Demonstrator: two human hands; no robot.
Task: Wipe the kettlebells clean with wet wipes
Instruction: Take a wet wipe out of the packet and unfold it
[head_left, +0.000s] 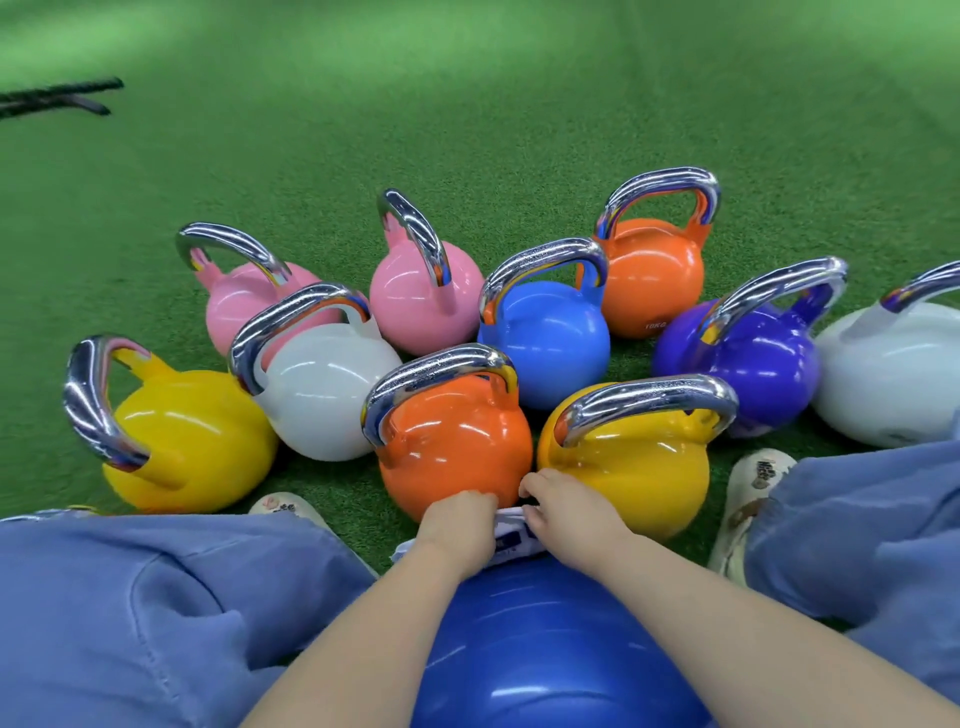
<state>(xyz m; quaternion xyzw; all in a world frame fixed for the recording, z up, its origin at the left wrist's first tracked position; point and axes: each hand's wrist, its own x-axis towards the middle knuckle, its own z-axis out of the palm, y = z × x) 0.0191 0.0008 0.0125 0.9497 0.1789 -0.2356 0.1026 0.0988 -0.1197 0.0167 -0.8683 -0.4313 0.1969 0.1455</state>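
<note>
Kettlebells (452, 441) are crowding the turf from nine to three o'clock, all seemingly unwiped; at six, left hand (457, 525) is clamping the wet-wipe pack (511, 540), fingers curled over it; right hand (569, 512) is pinching at its top; likely drawing a sheet; next, pulling one free needs the pack held steady.

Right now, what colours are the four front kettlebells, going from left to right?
yellow kettlebell → white kettlebell → orange kettlebell → second yellow kettlebell
</note>
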